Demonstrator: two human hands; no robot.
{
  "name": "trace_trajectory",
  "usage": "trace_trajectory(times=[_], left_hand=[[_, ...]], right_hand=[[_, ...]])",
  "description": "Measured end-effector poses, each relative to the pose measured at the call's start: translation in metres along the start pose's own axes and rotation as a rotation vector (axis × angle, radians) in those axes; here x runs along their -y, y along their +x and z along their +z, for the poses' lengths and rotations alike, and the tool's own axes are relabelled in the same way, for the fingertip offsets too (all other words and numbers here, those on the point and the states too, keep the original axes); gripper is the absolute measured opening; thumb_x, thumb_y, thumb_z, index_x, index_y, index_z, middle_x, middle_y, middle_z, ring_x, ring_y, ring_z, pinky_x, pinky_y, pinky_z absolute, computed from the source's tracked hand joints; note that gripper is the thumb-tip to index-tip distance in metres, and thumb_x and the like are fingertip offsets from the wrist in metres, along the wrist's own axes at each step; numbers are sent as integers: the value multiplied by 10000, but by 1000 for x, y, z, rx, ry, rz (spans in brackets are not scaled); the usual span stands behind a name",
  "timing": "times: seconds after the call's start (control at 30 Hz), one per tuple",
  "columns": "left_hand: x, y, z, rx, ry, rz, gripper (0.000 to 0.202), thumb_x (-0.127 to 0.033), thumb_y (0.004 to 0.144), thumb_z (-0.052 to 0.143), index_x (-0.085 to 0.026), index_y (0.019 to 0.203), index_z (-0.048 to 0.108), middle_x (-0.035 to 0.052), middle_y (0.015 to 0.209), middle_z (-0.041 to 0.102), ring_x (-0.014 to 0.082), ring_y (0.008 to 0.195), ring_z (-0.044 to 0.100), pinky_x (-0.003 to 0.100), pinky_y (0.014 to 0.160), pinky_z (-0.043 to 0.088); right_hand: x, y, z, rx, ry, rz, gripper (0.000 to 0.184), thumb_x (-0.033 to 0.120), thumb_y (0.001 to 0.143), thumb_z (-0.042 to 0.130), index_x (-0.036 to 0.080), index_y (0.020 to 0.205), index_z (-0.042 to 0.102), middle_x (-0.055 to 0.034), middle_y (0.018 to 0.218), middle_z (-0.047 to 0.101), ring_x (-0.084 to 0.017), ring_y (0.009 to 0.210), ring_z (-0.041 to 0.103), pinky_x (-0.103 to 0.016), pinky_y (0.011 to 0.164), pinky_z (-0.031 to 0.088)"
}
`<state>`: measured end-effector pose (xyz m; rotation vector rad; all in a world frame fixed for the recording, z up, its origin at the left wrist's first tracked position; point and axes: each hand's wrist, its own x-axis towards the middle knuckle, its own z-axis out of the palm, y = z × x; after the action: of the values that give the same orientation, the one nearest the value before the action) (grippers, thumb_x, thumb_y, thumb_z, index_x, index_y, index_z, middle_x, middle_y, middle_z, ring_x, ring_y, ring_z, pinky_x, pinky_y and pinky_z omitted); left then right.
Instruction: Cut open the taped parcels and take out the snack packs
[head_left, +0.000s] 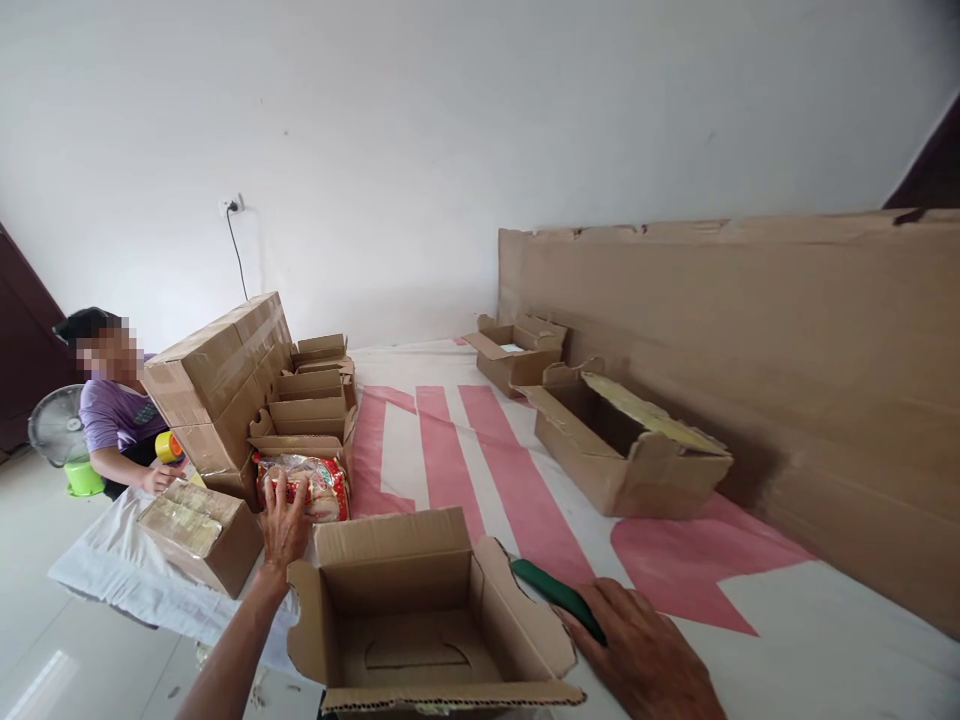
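An open cardboard box (401, 595) stands directly in front of me with its flaps raised and only its bare bottom inside. My left hand (285, 520) reaches past the left side of this box, fingers spread on a shiny red-and-clear plastic packet (322, 488). What lies inside the packet is hard to make out. To the right of the box, my right hand (637, 650) is closed around a green-handled tool (559, 592). The tool points away to the left, close to the box's right flap; its tip is not clear.
Several open boxes (307, 412) line up beside a stack of taped cartons (217, 375). One taped carton (202, 530) lies at the table's left edge. Two open boxes (585, 440) stand right, before a cardboard panel (735, 340). A person (124, 420) sits left, near a fan (60, 425).
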<state>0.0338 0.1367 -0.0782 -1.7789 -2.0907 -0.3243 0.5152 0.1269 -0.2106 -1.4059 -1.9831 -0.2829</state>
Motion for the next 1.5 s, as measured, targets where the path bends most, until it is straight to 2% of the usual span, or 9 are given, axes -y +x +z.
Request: trace_trajectory(times=[0.23,0.4,0.73,0.93,1.13,1.5], left_hand=[[-6,15,5,-7,1,12,710,-201,943,692,-367,1612,519,130,1720,414,415,1630,267,540,1088,583],[-17,36,2,43,42,-17,737,-141,928,682,-363,1611,514,156,1709,408,434,1603,310,556,1007,632],[-30,78,6,104,1,-28,709,-146,948,622,-346,1615,490,166,1723,358,430,1621,243,602,1044,598],[-36,100,9,114,-17,-26,696,-156,961,615,-317,1623,474,186,1706,358,451,1609,246,635,1103,540],[-40,125,16,139,-11,-47,702,-200,967,628,-354,1629,452,158,1723,339,436,1618,226,641,1109,525],[-47,168,25,143,-16,-49,698,-197,947,665,-337,1608,491,176,1704,355,448,1584,253,670,1094,513]], right_hand=[[5,0,-2,-70,-45,-19,351,465,1066,468,229,948,700,-111,964,727,-293,886,670,-413,757,502],[6,0,-4,-78,-43,-8,349,460,1072,469,223,985,711,-115,982,732,-292,902,665,-412,779,505],[6,-1,-5,-128,-68,-39,367,471,1089,445,228,992,703,-124,990,729,-291,915,665,-411,792,499],[9,1,-13,-116,-80,-22,352,466,1095,444,230,1006,689,-121,1007,733,-284,916,668,-399,774,491],[11,4,-20,-105,-76,-35,340,443,1110,437,219,1020,677,-113,997,728,-272,899,664,-387,766,487],[7,0,-20,-44,-50,-4,333,455,1086,492,197,1079,702,-126,1034,745,-289,945,664,-402,813,488]])
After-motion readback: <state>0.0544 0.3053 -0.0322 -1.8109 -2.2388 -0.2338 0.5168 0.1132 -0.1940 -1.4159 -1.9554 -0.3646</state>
